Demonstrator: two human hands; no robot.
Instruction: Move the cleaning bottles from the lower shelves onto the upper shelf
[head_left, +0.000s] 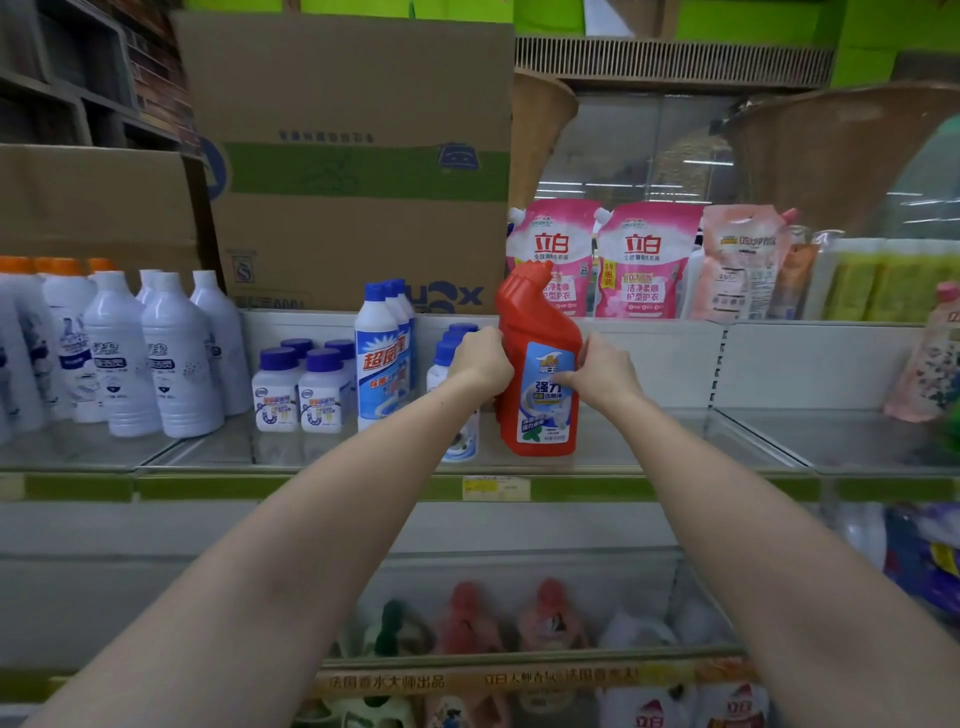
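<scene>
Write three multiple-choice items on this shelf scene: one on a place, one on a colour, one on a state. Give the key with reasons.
1. Where does the red bottle stand?
A. on the upper shelf
B. on the floor
C. atop the cardboard box

2. What colour are the caps of the small white jars?
A. orange
B. blue-purple
C. green

3. How is the red bottle held?
A. by no hand
B. by one hand
C. by both hands

Key: 1 A, its base rests on the shelf; 2 B, the caps are blue-purple; 3 C, the left hand and right hand grip its sides.

We get one head view, wide-angle, facing forward and slightly down at the upper shelf (363, 486), arm's reach close.
</scene>
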